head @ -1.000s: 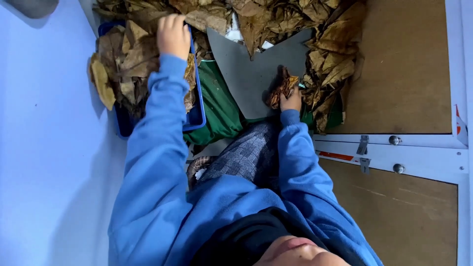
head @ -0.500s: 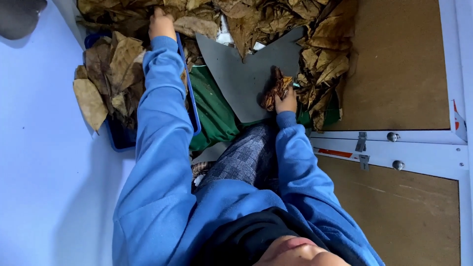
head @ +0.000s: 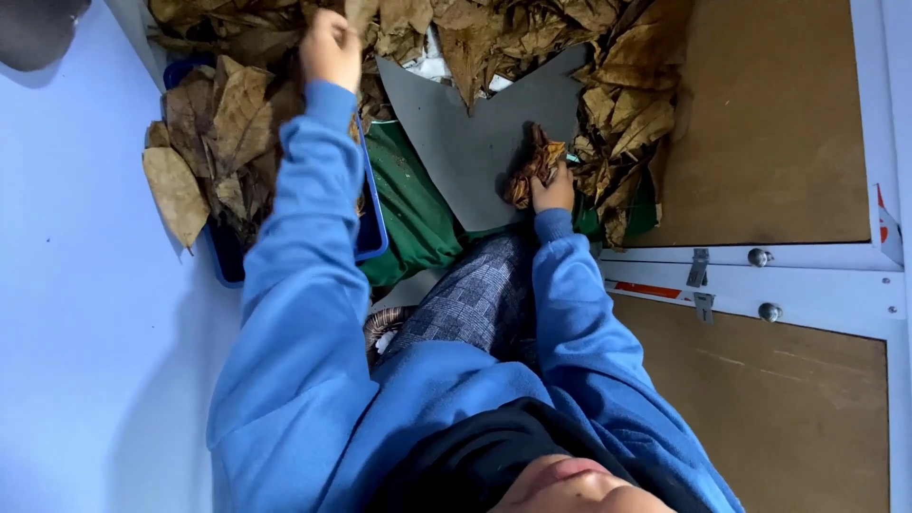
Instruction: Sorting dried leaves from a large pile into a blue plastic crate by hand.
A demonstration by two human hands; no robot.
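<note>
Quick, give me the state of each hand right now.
Left hand: closed among the dry leaves.
Right hand: closed on a crumpled leaf bundle.

The left hand [head: 330, 47] has reached farther into the dry leaves [head: 456, 28].

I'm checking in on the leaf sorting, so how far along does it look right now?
Done: nothing finished shows on the grey sheet. In hand: the right hand holds a crumpled brown leaf bundle on it, and the left hand reaches into the dry leaf pile. Left: many loose leaves in the blue bin and around the sheet.
</note>
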